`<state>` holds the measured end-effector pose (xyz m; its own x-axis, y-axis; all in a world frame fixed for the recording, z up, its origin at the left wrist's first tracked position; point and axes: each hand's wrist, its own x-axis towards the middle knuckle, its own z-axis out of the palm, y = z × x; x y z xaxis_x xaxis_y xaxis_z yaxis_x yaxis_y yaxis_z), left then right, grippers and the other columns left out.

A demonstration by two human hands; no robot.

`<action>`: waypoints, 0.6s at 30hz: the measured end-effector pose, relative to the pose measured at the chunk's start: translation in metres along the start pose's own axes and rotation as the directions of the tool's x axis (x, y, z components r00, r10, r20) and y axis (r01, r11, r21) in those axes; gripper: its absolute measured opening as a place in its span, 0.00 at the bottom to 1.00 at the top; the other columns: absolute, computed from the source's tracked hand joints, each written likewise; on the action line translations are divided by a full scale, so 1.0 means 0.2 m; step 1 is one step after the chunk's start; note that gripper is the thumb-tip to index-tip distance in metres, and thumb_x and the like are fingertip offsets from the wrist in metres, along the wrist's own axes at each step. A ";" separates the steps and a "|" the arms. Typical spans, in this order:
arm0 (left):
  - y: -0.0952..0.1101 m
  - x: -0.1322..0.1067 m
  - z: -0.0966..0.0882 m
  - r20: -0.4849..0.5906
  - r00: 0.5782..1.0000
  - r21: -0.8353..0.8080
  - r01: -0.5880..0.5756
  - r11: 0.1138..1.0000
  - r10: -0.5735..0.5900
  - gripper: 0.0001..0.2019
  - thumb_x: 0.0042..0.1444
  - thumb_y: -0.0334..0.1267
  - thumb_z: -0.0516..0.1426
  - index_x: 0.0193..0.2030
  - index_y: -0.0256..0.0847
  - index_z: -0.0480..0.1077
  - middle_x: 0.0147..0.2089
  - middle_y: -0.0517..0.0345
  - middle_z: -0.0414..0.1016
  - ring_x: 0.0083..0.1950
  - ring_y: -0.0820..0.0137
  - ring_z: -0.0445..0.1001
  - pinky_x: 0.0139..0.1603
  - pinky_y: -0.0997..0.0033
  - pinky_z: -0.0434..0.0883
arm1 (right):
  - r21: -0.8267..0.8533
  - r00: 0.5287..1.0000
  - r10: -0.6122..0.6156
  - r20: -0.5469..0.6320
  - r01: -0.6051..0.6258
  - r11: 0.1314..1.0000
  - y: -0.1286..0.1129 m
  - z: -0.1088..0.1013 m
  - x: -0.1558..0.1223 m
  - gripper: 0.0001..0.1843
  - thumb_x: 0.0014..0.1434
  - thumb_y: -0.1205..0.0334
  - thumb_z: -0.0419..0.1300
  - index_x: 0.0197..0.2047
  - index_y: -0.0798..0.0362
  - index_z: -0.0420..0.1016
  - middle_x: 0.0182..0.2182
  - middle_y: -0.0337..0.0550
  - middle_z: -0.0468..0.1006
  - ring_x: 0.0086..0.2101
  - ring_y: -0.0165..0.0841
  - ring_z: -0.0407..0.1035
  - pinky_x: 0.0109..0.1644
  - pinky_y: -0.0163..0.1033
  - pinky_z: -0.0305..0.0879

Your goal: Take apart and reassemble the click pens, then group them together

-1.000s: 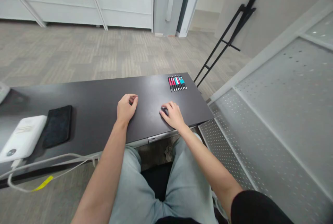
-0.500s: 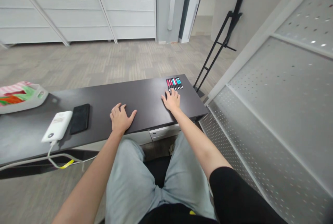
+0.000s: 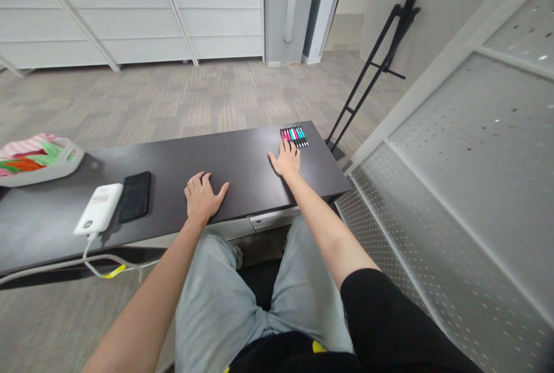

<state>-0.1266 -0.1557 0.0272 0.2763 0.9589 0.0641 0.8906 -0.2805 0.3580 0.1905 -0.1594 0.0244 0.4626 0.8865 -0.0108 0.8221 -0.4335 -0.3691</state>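
Observation:
Several pens (image 3: pixel 295 136) with pink, red, white, teal and black barrels lie side by side in a row near the far right corner of the dark desk (image 3: pixel 234 156). My right hand (image 3: pixel 287 159) is just in front of them, its fingertips at the near ends of the leftmost pens; whether they touch I cannot tell. Its thumb points out to the left and nothing shows in its grasp. My left hand (image 3: pixel 202 195) rests on the desk near the front edge, fingers spread, holding nothing. To its left lies a black phone-like slab (image 3: pixel 135 196).
A white power bank (image 3: pixel 98 208) with a cable (image 3: pixel 89 254) over the front edge lies at left. Beyond it stands a white basket (image 3: pixel 71 159) of colourful cloth or bags. A perforated metal panel (image 3: pixel 454 188) and a black stand (image 3: pixel 367 81) are at the right.
The view has shifted slightly. My right hand's fingers have drawn closer together near the pens, with the thumb still apart. My left hand stays in the same spot on the desk.

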 end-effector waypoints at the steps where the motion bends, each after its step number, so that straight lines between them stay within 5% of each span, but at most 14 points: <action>1: 0.00 0.00 0.00 0.001 1.000 0.000 0.004 1.000 -0.004 0.46 0.79 0.68 0.48 0.88 0.34 0.66 0.87 0.22 0.63 0.89 0.30 0.58 0.90 0.27 0.57 | 0.000 1.000 0.002 0.000 -0.002 1.000 0.00 0.00 0.00 0.47 0.88 0.41 0.49 0.94 0.64 0.56 0.94 0.60 0.52 0.91 0.58 0.45 0.93 0.62 0.44; 8: -0.01 0.01 0.01 0.013 1.000 -0.021 0.008 1.000 -0.008 0.46 0.77 0.68 0.49 0.90 0.37 0.65 0.87 0.25 0.64 0.89 0.31 0.58 0.90 0.29 0.57 | -0.017 1.000 0.003 -0.031 -0.004 1.000 0.00 0.02 0.01 0.48 0.87 0.40 0.50 0.93 0.66 0.58 0.93 0.62 0.53 0.89 0.59 0.48 0.92 0.63 0.46; 14: 0.01 0.00 0.00 0.018 1.000 -0.015 -0.001 1.000 0.001 0.49 0.78 0.68 0.47 0.88 0.27 0.66 0.87 0.20 0.63 0.89 0.29 0.57 0.89 0.30 0.57 | -0.029 0.999 0.027 -0.022 -0.027 0.999 -0.02 -0.01 -0.01 0.49 0.86 0.40 0.52 0.93 0.68 0.57 0.93 0.61 0.52 0.89 0.59 0.47 0.92 0.61 0.47; 18: 0.01 0.00 0.00 0.003 1.000 -0.009 -0.005 1.000 0.005 0.47 0.78 0.68 0.48 0.89 0.34 0.66 0.87 0.23 0.64 0.88 0.30 0.59 0.89 0.29 0.59 | -0.030 0.999 0.011 -0.034 -0.012 0.999 -0.03 -0.02 -0.03 0.46 0.86 0.42 0.54 0.93 0.64 0.61 0.94 0.58 0.50 0.89 0.58 0.47 0.92 0.61 0.47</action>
<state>-0.1259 -0.1566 0.0276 0.2814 0.9575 0.0630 0.8862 -0.2845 0.3656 0.1854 -0.1627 0.0309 0.4823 0.8758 0.0167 0.8262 -0.4485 -0.3411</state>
